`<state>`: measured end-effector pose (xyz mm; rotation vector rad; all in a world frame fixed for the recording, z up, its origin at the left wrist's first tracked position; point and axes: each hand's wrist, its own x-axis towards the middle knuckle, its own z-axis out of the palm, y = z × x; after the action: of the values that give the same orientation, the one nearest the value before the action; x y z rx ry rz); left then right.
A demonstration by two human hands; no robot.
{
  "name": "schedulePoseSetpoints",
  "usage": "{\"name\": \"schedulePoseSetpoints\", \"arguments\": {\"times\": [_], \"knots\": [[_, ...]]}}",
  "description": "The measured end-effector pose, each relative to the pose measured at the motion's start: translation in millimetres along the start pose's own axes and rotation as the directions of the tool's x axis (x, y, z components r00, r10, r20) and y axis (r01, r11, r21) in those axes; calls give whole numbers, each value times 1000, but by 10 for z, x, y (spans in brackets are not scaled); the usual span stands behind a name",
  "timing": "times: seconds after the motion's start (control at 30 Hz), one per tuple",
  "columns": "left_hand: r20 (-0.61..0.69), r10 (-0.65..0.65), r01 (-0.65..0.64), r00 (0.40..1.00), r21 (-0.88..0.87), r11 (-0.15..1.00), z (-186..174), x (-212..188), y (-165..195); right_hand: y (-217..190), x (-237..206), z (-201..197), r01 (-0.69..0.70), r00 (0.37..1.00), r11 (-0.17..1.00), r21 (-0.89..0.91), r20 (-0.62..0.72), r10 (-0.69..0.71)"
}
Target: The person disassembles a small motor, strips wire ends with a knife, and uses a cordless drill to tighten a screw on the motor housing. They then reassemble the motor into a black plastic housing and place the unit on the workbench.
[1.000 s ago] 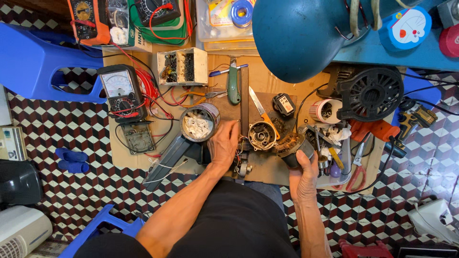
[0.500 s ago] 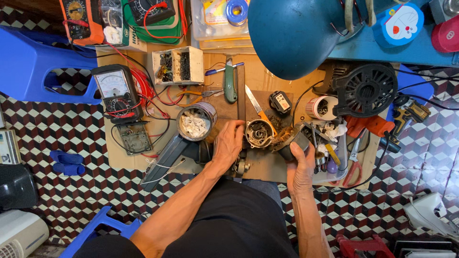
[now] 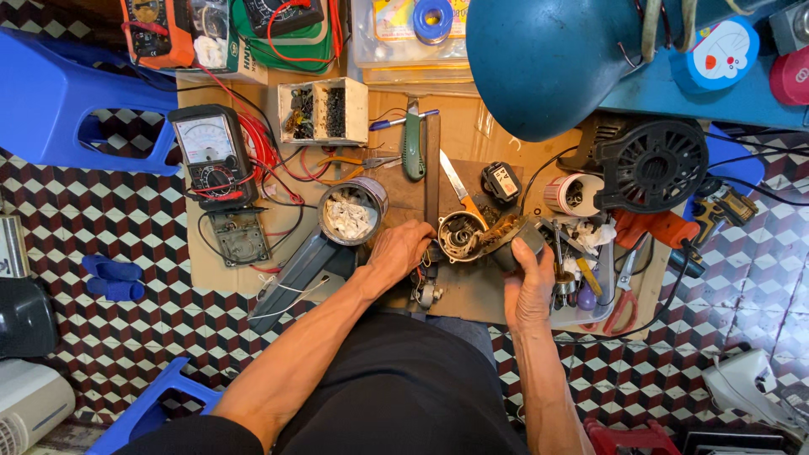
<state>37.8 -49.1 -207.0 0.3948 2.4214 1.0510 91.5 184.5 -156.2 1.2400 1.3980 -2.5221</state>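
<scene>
**Figure: bench seen from the head camera, read from the body outward.**

1. Nearest the body, the left hand (image 3: 406, 251) lies palm down with its fingers curled. The fingertips touch the left rim of the small motor (image 3: 472, 234). Whether they grip the rim or only steady it cannot be told.
2. The right hand (image 3: 527, 291) is closed around the motor's dark right end, thumb along the side.
3. The motor lies on its side between the 2 hands, on the cardboard sheet (image 3: 472, 139). Its round open housing is to the left and its copper windings show in the middle.
4. Change over the last 1 s: very little. The right hand has slid slightly up onto the dark end, and the left hand has stayed at the rim. The motor has not left its spot, so the work remains a 2-handed hold with no tool taken up.
5. Just beyond the motor, an orange-handled knife (image 3: 459, 190) lies untouched with its handle end close to the housing. A round tin (image 3: 351, 211) of crumpled paper stands left of the left hand.
6. Farther out are an analogue multimeter (image 3: 211, 156) with red leads, a 2-compartment parts box (image 3: 324, 111) and a black fan housing (image 3: 661, 164).
7. Farthest is a blue lamp shade (image 3: 548, 59).
</scene>
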Motion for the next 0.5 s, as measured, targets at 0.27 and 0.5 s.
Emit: {"name": "schedulePoseSetpoints", "arguments": {"times": [0.27,0.5], "knots": [[-44,-56,54,997,-35,998,-8,-16,101,-209,-7,225,115,993,864,-490,74,-90],[-65,-130,125,989,-71,990,-55,-8,154,-347,-50,548,285,958,292,-913,261,-120]]}}
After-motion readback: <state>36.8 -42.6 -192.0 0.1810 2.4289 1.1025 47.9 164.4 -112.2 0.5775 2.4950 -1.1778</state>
